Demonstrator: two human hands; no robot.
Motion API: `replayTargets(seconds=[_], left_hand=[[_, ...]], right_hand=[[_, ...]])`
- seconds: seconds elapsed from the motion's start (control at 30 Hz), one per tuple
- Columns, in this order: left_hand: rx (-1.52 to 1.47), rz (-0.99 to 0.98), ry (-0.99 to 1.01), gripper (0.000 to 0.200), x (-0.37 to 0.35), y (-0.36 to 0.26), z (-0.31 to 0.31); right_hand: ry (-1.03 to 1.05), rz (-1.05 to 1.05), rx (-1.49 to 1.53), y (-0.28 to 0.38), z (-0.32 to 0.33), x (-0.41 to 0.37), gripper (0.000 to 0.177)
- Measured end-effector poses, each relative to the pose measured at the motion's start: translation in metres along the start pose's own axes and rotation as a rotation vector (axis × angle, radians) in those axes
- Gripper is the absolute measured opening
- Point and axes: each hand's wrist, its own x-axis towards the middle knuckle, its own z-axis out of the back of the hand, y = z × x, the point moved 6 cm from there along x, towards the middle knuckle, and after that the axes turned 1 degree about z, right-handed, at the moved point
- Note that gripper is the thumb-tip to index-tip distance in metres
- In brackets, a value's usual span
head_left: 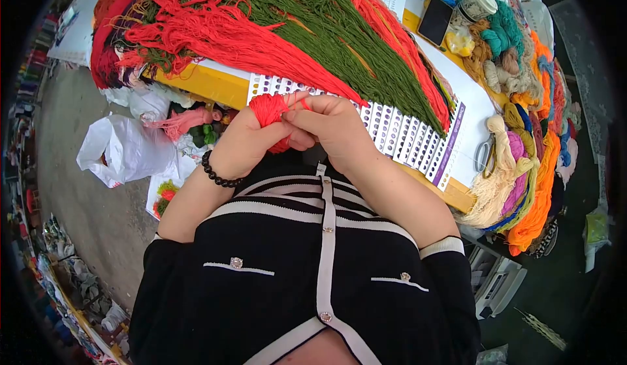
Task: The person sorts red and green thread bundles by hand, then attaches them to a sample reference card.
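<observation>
A thick bundle of bright red yarn (268, 110) sits around the fingers of my left hand (251, 138), which is closed on it. My right hand (339, 128) meets the left just in front of my body. Its thumb and fingers are pinched together at a red strand beside the bundle. Part of the bundle is hidden behind my fingers. Just beyond my hands lies a white card with rows of small dark dots (392, 132). Long red strands (287, 51) and dark green strands (346, 38) spread over the table and partly cover that card.
Scissors with grey handles (484, 156) lie at the right beside cream yarn (486, 198) and orange skeins (541, 189). A phone (435, 21) rests farther back on the yellow-edged table (202, 85). A white plastic bag (127, 148) stands at the left.
</observation>
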Motion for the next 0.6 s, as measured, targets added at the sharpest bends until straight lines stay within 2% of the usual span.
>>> replayTargets(seconds=[0.13,0.2,0.3,0.4,0.5,0.6], left_hand=[[-0.153,-0.074,0.057,0.035,0.001,-0.003,0.002],[-0.252,-0.126,-0.006,0.028,0.001,-0.008,0.002],[-0.183,-0.123,-0.109,0.023,-0.001,-0.009,0.000],[-0.057,-0.183,-0.119,0.021,0.001,-0.002,0.007],[-0.061,-0.202,-0.211,0.020,0.000,-0.003,0.004],[-0.150,-0.240,-0.155,0.021,-0.001,-0.011,0.000]], right_hand=[[-0.025,0.002,0.060,0.010,-0.005,-0.006,0.011],[-0.058,-0.002,0.061,0.008,-0.002,-0.006,0.011],[0.015,0.047,0.103,0.006,-0.001,-0.003,0.011],[-0.056,0.034,0.007,0.006,0.001,-0.004,0.011],[-0.095,0.026,0.008,0.004,0.001,-0.004,0.009],[-0.161,-0.004,0.101,0.000,0.005,-0.004,0.006]])
